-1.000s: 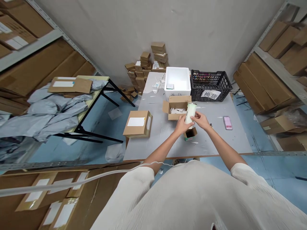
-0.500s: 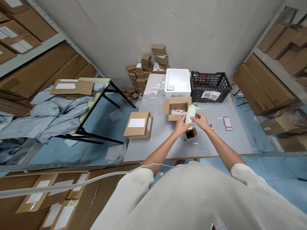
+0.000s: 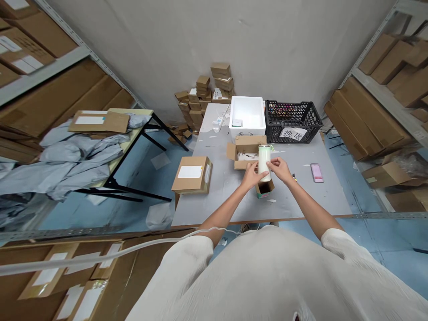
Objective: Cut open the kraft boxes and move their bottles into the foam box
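A pale cream-green tumbler (image 3: 264,161) with a lid and a small green loop at its top right is held between both hands. My left hand (image 3: 251,176) is closed around its lower left side. On the right side, the fingers of my right hand (image 3: 280,169) pinch the tumbler. Just below it stands a small open carton (image 3: 264,190) with a green lower front and a dark inside. Behind my left hand is an open cardboard box (image 3: 239,163) with white paper or packing in it.
At the table's back stand a white foam bin (image 3: 248,129) and a black plastic crate (image 3: 288,133) with a handwritten label. A closed carton (image 3: 191,173) sits at the left edge, a pink phone (image 3: 317,173) at the right. Shelves of boxes flank both sides.
The tumbler has turned in my hands and stands more upright; its green loop now shows at the top right. Both hands keep hold of it in nearly the same place.
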